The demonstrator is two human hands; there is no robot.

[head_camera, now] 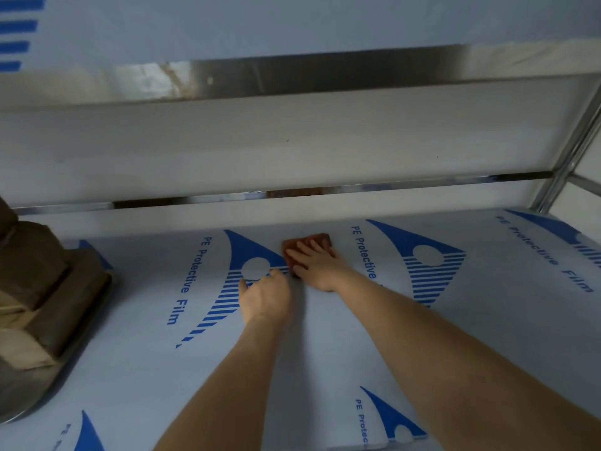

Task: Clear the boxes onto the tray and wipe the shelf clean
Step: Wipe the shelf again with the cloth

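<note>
While the reddish cloth [307, 247] lies far back on the shelf [325, 353], the right hand [317, 265] presses it flat-fingered; the left hand [265, 296] rests beside, seemingly loose and empty. Boxes [35, 281] crowd the tray [48, 382] at left. Wiping is underway; next, sweep outward.

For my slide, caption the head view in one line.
Right hand presses a brown cloth flat on the film-covered shelf; left hand rests beside it, boxes stacked on the tray.
</note>
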